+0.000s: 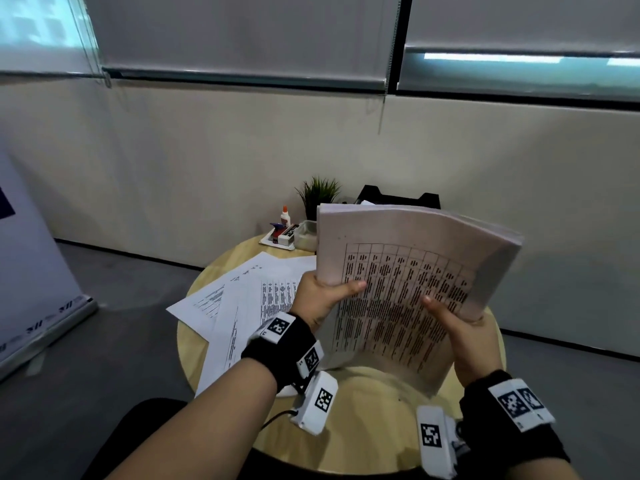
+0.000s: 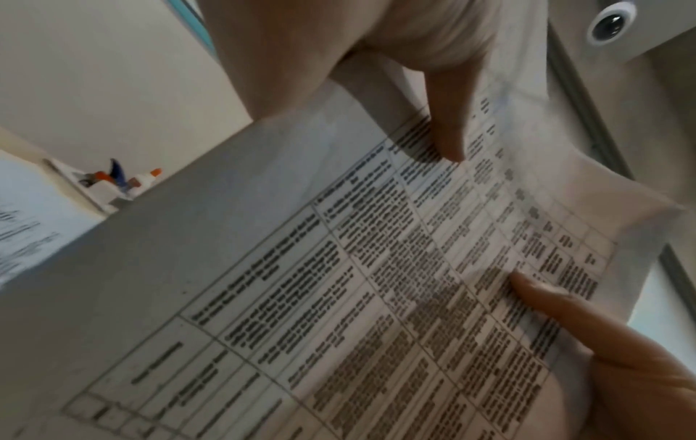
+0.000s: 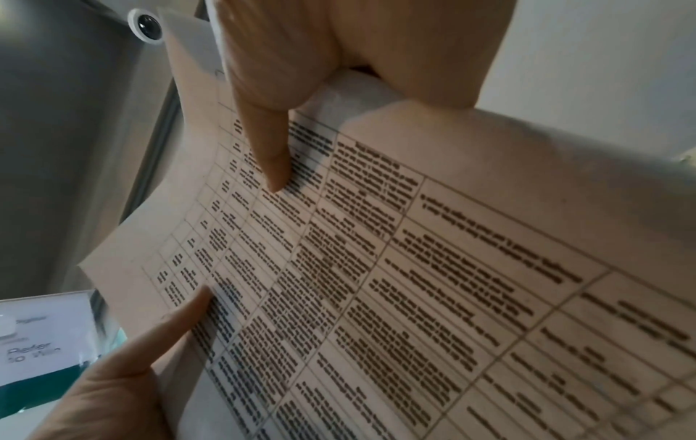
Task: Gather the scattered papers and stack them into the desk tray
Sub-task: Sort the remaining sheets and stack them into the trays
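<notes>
I hold a thick stack of printed papers [image 1: 408,282] tilted up above the round wooden table [image 1: 363,427], its top sheet showing a table of text. My left hand [image 1: 322,299] grips the stack's left edge, thumb on top. My right hand [image 1: 464,330] grips its right lower edge, thumb pressed on the print. Both wrist views show the same stack [image 2: 376,282] [image 3: 414,268] with a thumb laid across it. Several loose sheets [image 1: 242,299] still lie spread on the table's left side. The black desk tray [image 1: 398,197] stands at the table's far edge, mostly hidden behind the stack.
A small potted plant [image 1: 318,195], a glue bottle [image 1: 285,215] and a white tray of small desk items [image 1: 280,235] stand at the back of the table. A banner stand [image 1: 34,289] sits on the floor to the left. A wall runs behind the table.
</notes>
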The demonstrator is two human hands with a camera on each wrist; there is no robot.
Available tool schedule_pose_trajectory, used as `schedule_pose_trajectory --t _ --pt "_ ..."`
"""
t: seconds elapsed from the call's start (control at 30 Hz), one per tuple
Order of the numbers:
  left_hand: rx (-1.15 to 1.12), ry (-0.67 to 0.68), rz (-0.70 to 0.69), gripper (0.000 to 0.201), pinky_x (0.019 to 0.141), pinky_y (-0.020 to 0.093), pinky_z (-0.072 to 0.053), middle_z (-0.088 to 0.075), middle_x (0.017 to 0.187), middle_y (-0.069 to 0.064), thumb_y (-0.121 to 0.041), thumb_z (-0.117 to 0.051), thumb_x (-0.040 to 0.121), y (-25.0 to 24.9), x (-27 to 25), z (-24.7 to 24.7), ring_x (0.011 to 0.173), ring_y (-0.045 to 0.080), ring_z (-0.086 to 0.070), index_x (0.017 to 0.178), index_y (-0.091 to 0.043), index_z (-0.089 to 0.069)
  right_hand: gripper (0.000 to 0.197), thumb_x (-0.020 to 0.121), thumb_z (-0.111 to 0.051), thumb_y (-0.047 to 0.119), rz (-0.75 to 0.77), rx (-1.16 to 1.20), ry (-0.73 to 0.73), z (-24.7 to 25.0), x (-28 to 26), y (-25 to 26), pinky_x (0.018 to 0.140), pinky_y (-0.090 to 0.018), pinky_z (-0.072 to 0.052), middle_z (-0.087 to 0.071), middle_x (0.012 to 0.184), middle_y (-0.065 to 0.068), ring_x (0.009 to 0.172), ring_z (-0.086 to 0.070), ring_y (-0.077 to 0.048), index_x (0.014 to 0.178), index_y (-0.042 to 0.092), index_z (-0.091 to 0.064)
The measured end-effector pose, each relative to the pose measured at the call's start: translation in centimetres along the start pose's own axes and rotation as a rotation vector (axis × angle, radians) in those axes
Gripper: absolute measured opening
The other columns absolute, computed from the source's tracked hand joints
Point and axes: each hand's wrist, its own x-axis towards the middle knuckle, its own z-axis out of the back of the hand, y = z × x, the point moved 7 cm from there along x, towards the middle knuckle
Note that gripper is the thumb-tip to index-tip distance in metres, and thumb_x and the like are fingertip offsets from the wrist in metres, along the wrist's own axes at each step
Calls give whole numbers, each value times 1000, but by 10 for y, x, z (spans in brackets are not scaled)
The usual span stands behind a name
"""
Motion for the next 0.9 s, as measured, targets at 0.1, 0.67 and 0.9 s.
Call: schedule_pose_trajectory --t 0.1,0.67,0.9 --pt "102 12 125 27 87 31 -54 -69 94 11 -4 -78 70 29 -5 6 91 23 -67 91 -10 -62 20 76 -73 4 -93 -50 -7 5 -6 -24 78 -33 -52 -76 86 4 85 -70 -14 92 16 -71" --pt "415 38 342 18 90 40 -52 -67 100 10 -15 -67 85 90 -5 61 95 26 -64 100 -7 -64 10 89 -53 -6 -486 -27 -22 -1 -19 -97 45 -31 -55 -66 75 -18 61 -64 -34 99 -9 -56" --pt "1123 -333 767 75 100 38 -41 -41 136 20 -50 -68 76 118 1 179 122 36 -45 131 -5 -43 15 85 -60 -6 -593 -266 -51 21 -12 -128 38 -14 -41 -56 82 -20 60 -50 -28 94 -17 -57"
